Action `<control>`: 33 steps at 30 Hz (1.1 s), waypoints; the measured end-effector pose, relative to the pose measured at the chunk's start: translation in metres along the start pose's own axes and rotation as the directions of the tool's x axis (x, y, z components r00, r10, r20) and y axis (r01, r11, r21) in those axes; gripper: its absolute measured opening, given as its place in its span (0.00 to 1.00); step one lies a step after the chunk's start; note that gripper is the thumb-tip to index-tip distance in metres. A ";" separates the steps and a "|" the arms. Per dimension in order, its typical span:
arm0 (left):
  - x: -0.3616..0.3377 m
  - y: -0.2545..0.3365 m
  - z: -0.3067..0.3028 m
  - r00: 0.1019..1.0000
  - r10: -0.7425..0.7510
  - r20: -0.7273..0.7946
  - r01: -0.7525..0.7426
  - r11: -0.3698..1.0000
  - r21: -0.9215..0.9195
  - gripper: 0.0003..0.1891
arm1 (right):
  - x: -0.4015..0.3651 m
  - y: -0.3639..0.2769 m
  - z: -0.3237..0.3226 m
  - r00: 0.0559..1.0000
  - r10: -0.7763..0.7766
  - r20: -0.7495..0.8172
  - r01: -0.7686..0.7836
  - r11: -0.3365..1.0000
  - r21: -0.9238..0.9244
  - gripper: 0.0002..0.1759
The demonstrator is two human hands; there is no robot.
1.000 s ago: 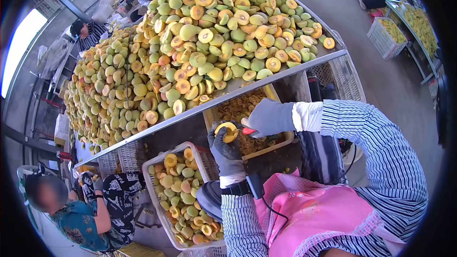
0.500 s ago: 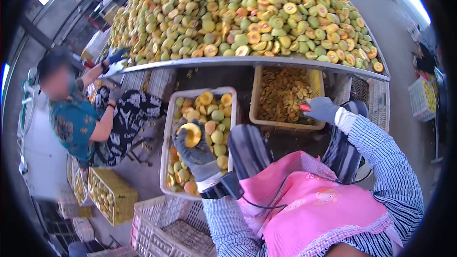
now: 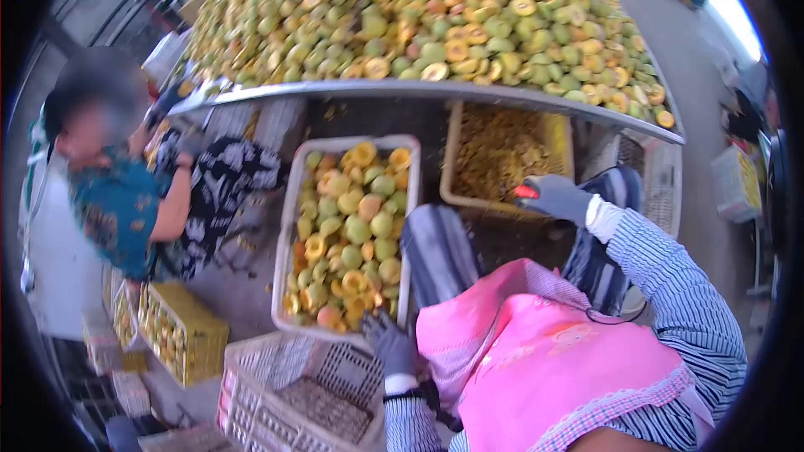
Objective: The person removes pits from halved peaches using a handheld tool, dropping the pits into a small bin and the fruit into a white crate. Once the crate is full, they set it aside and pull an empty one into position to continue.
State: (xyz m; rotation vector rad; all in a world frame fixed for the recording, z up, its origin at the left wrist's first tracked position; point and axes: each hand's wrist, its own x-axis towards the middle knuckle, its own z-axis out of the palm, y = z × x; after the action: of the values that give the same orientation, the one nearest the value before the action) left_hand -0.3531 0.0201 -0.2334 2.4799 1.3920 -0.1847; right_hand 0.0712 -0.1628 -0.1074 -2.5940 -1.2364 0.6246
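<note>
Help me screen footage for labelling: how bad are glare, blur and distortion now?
Head view: table edge bowed by the lens, dim beneath it, corners black; bright glare upper left and upper right; co-worker's head heavily blurred, fruit pile slightly soft.

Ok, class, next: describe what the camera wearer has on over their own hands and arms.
The left hand and right hand wear grey gloves with white cuffs. The sleeves have narrow dark and pale stripes. A black band circles the left wrist.
</note>
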 end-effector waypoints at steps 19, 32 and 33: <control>0.081 0.115 -0.213 0.932 0.275 -0.236 -0.353 0.542 -0.762 0.22 | 0.144 0.173 -0.168 0.694 0.363 -0.621 -0.472 0.881 -0.012 0.26; 0.203 0.410 -0.146 0.766 0.636 -0.097 -0.084 -0.051 -0.995 0.22 | 0.115 0.166 -0.159 0.788 0.395 -0.472 -0.142 0.863 0.485 0.23; 0.212 0.420 -0.126 0.764 0.610 -0.212 -0.235 -0.044 -0.971 0.23 | 0.108 0.152 -0.162 0.842 0.460 -0.282 -0.023 0.552 0.834 0.21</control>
State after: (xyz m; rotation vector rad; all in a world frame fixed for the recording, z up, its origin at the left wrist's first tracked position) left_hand 0.1120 0.0261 -0.0877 1.3757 0.1729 0.4217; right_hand 0.3106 -0.1745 -0.0473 -1.9125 -0.2590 0.4005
